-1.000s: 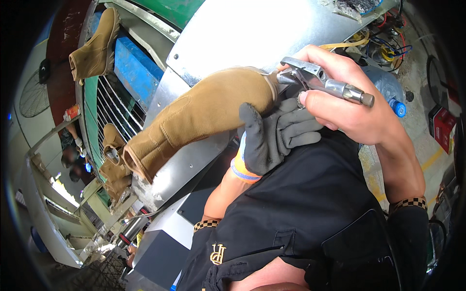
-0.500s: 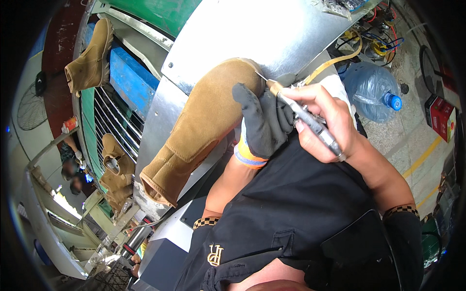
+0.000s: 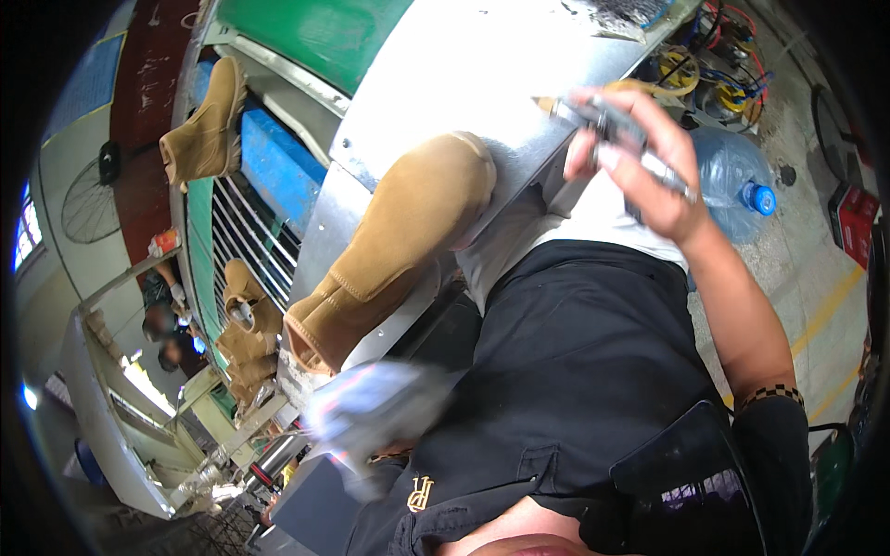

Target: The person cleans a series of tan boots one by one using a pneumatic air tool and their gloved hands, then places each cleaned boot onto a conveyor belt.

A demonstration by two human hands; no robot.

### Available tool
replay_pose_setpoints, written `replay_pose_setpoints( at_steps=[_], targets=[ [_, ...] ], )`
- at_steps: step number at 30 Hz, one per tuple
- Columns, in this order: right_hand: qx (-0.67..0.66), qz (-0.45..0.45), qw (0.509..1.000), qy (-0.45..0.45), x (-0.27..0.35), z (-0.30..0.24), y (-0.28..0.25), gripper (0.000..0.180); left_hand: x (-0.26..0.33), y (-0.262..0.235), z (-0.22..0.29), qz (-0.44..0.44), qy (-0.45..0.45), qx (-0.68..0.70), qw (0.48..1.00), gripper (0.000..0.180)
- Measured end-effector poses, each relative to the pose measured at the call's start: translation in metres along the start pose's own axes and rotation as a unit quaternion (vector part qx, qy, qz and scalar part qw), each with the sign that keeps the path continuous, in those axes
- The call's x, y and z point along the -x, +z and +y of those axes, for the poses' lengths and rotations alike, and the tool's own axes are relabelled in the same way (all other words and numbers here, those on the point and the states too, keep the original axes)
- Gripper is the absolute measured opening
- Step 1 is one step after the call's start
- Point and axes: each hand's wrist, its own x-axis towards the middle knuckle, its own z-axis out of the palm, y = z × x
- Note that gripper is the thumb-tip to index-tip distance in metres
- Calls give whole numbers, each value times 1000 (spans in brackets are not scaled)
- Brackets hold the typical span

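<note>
A tan suede boot lies on its side on the shiny metal worktop, toe pointing up and away, its opening toward me. My right hand, ungloved, grips a pen-shaped metal tool with a brass-coloured front end. It is held above the worktop's right edge, clear of the boot. My left hand, in a grey and white work glove, is a smear of motion just below the boot's opening. Its fingers cannot be made out.
At the upper left another tan boot rests by a blue box. More tan boots stand near a barred rack. To the right are a large clear water bottle, tangled hoses and a red box.
My left hand has let go of the boot's toe and swung down toward me. My right hand has lifted the pen-shaped tool up and away from the boot, which stays on the worktop.
</note>
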Motion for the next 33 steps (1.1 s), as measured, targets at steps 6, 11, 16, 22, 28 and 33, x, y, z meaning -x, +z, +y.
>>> replay_pose_setpoints(
  at_steps=[6, 11, 16, 22, 28, 33],
  targets=[
    [62, 81, 985, -140, -106, 43, -12, 42, 6, -69, -7, -31, -175, -256, 950, 42],
    [74, 139, 981, -117, -143, 32, -18, 38, -28, -40, -20, -15, -194, -266, 944, 30],
    [50, 125, 985, -111, -141, 38, -19, 39, -36, -17, -28, 136, -207, -111, 962, 33],
    [66, 116, 983, -127, -145, 38, -23, 37, -207, 6, -93, 46, -141, 223, 963, 32],
    [82, 100, 985, -118, -143, 30, -13, 36, -434, 15, -206, 42, 99, -338, 935, 32],
    [62, 120, 986, -92, -143, 34, -30, 39, -410, 149, -120, -46, -126, 160, 978, 37]
  ],
)
